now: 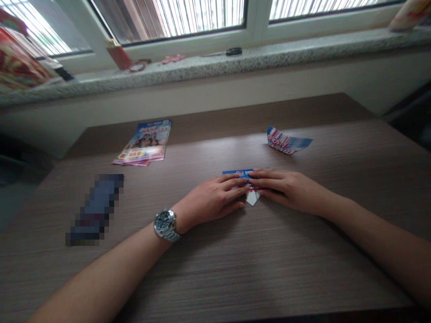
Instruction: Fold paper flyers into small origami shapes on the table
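A partly folded printed sheet (253,197) lies on the brown table (202,278), its pale pointed end toward me and a blue edge at the far side. My left hand (218,196), with a silver watch on the wrist, lies flat over the sheet's left part, fingers extended. From the right, my right hand (286,188) rests on the other part, its fingers stretched out too. The fingertips nearly meet at the middle and hide much of the paper. Beyond my right hand stands a folded blue and pink paper piece (288,142).
Several printed flyers (148,141) lie at the back left, with a blurred-out dark object (97,206) nearer on the left. On the stone windowsill (202,65) are a red item (119,56), a pink item (173,58) and something with black handles (234,51).
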Motion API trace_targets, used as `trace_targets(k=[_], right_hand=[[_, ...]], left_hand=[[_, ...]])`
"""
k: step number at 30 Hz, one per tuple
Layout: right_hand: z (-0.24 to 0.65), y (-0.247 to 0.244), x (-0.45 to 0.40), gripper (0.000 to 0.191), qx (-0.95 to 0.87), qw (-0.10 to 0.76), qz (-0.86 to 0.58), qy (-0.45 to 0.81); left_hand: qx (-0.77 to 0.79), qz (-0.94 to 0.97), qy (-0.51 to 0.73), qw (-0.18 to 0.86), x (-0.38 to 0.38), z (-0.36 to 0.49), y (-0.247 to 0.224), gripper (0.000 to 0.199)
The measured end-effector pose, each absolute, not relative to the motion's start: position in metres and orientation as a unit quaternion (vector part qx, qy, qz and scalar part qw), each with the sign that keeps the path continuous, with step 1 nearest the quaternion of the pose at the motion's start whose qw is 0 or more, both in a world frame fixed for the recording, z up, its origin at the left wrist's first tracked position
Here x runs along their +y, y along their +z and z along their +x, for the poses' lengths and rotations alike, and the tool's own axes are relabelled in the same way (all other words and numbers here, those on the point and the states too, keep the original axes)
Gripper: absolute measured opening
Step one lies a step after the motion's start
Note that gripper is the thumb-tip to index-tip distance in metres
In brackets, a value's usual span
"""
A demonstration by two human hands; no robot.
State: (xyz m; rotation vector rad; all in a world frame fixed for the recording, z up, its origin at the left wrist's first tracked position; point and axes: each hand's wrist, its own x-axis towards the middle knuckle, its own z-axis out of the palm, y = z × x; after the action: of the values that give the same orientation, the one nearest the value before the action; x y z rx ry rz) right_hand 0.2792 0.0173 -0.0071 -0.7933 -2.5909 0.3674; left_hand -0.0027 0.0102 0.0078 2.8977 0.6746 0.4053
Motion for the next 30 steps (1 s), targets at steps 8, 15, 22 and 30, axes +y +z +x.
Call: trace_targets(k=[8,15,22,30], right_hand=[[0.2757,-0.0032,0.0162,0.032,-0.933,0.204,-0.281,0.092],[0.2745,-0.0044,0.0135,0.037,-0.935,0.186,-0.286,0.098],[0.2731,-0.0014,0.0125,0.036,-0.938,0.201,-0.274,0.074],[0.2726,-0.0043,0.0130,0.037,-0.933,0.211,-0.279,0.087]], left_hand=[[0.260,0.959,0.114,0.008,0.0097,-0.0048,0.0097,0.041],[0.302,0.947,0.100,-0.046,0.0085,-0.0062,0.0163,0.043],[0.346,0.933,0.089,-0.034,0.0092,-0.0073,0.0132,0.049],[0.306,0.946,0.108,0.006,0.0102,-0.0051,0.0105,0.049]])
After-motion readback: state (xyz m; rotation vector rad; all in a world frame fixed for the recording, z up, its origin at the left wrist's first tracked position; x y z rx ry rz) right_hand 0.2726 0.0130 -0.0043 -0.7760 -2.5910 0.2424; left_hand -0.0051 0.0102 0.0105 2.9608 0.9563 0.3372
